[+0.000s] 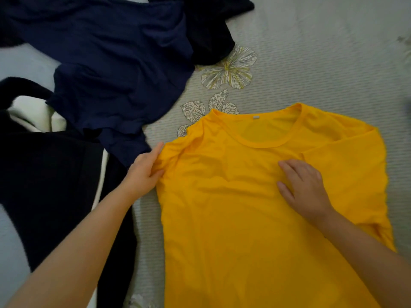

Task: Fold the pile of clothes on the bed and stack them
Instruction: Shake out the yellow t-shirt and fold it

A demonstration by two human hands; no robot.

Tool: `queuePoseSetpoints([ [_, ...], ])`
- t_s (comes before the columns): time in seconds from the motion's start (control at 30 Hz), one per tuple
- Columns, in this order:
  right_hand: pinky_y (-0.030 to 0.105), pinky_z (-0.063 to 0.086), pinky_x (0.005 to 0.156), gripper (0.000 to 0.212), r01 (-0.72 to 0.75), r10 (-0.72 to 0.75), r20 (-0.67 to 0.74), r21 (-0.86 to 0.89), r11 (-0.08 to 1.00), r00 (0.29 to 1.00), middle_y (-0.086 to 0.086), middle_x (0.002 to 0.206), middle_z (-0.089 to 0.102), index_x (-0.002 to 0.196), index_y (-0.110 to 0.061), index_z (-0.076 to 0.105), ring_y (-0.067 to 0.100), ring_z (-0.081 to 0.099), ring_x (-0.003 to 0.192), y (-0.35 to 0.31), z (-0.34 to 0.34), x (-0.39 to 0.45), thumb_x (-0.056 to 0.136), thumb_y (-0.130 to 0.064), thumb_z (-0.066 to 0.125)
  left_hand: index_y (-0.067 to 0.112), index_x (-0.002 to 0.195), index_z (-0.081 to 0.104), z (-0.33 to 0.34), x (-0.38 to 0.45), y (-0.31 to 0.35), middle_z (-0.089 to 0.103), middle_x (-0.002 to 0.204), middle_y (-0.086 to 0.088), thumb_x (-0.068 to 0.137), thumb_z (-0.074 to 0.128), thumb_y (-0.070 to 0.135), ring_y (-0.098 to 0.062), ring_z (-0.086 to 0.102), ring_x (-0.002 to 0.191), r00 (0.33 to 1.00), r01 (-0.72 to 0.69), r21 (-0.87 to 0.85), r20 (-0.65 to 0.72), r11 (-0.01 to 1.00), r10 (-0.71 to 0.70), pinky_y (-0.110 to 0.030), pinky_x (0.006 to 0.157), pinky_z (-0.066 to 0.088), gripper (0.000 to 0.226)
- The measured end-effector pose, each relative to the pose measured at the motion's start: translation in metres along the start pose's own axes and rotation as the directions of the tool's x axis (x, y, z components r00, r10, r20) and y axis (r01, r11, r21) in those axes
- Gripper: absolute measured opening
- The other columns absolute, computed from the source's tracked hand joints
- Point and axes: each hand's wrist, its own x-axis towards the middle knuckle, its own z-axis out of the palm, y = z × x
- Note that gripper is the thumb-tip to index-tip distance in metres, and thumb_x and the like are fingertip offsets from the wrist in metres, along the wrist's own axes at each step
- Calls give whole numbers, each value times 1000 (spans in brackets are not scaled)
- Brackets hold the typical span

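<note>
A yellow T-shirt lies spread on the bed, collar at the far end, its right sleeve folded in over the chest. My left hand grips the shirt's left edge at the shoulder, fingers tucked under the cloth. My right hand lies flat on the chest of the shirt with fingers straight, pressing it down. A navy shirt lies crumpled at the upper left.
Black garments with a white piece lie at the left, and another black garment sits beyond the navy shirt. The grey bedsheet with a flower print stretches to the right and far side.
</note>
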Motion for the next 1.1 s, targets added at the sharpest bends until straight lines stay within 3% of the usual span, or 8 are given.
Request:
queuePoseSetpoints([
  [0.2, 39, 34, 83, 44, 1, -1, 20, 10, 1000, 1000, 23, 103, 64, 117, -10, 43, 26, 42, 102, 2, -4, 0, 80, -33, 41, 16, 136, 39, -8, -6, 21, 52, 82, 4, 87, 59, 10, -9, 49, 70, 953, -57, -310, -299, 949, -40, -12, 59, 42, 53],
  [0.3, 43, 49, 79, 44, 6, -6, 25, -4, 1000, 1000, 23, 102, 64, 117, -10, 43, 31, 51, 100, -1, -4, 0, 79, -33, 41, 18, 141, 30, -27, -20, 22, 53, 94, -1, 86, 62, 20, -23, 54, 84, 912, 75, 49, -406, 996, -49, -28, 65, 37, 64],
  [0.37, 48, 51, 75, 45, 3, -2, 28, -27, 1000, 1000, 23, 100, 63, 115, -6, 48, 36, 61, 92, -3, -5, 1, 79, -32, 42, 18, 146, 18, -35, -25, 26, 48, 119, -15, 88, 56, 32, -37, 51, 101, 931, 266, 373, -337, 889, -138, -36, 69, 35, 70],
  [0.47, 49, 51, 74, 48, -24, 27, 50, -74, 997, 998, 24, 99, 63, 109, 2, 59, 38, 61, 91, -7, -6, 2, 78, -31, 43, 16, 147, 9, -37, -24, 32, 38, 131, -23, 91, 48, 42, -41, 48, 108, 903, 409, 430, -320, 805, -287, -37, 69, 34, 73],
  [0.63, 52, 50, 75, 51, -19, 27, 79, -107, 994, 997, 25, 101, 63, 110, 4, 59, 40, 63, 92, -10, -7, -2, 77, -32, 41, 18, 147, 15, -17, -24, 13, 56, 95, -3, 92, 51, 18, -28, 49, 101, 960, 184, 109, -234, 977, -154, -34, 78, 37, 66],
  [0.83, 47, 52, 75, 47, 7, -4, 52, -47, 999, 999, 25, 101, 64, 116, -6, 43, 34, 59, 96, -11, -13, -5, 77, -32, 41, 21, 145, 22, -12, -43, 9, 50, 96, -7, 97, 41, 15, -14, 48, 79, 924, 33, -180, -370, 983, -99, -31, 77, 38, 52],
  [1.0, 40, 39, 83, 47, -5, 6, 46, -26, 1000, 999, 28, 96, 64, 118, -6, 41, 42, 64, 88, -12, -24, -8, 79, -31, 41, 21, 148, 9, -20, -38, 48, 55, 103, -18, 96, 33, 3, -35, 56, 86, 950, 183, 445, -311, 876, -40, -36, 61, 35, 60],
  [1.1, 38, 32, 84, 45, -29, 27, 38, 32, 999, 999, 30, 99, 63, 120, -4, 40, 42, 61, 92, -8, -37, -16, 86, -33, 40, 14, 147, 6, -5, -31, 90, 51, 121, -22, 95, 32, 3, -39, 52, 105, 959, 237, 439, -250, 867, -136, -38, 70, 36, 59],
])
